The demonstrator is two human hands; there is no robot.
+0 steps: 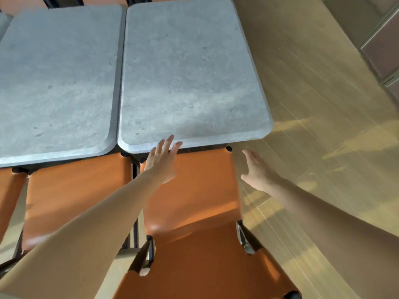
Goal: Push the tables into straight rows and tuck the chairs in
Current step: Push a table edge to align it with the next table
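Two grey stone-look tables stand side by side, the right table [190, 72] and the left table [58, 83], with a narrow gap between them. An orange chair [194, 201] sits below the right table, its seat front under the table's near edge. A second orange chair [75, 190] is at the left table. My left hand [163, 159] reaches over the right chair's seat, fingers spread, its fingertips at the right table's near edge. My right hand [257, 171] hovers open beside the chair's right side, holding nothing.
Wood-plank floor [323, 126] stretches to the right of the tables. A brown tiled wall or counter base [382, 50] runs along the upper right. More orange chairs [19, 3] show beyond the tables' far edge. A third table's corner [3, 22] shows at far left.
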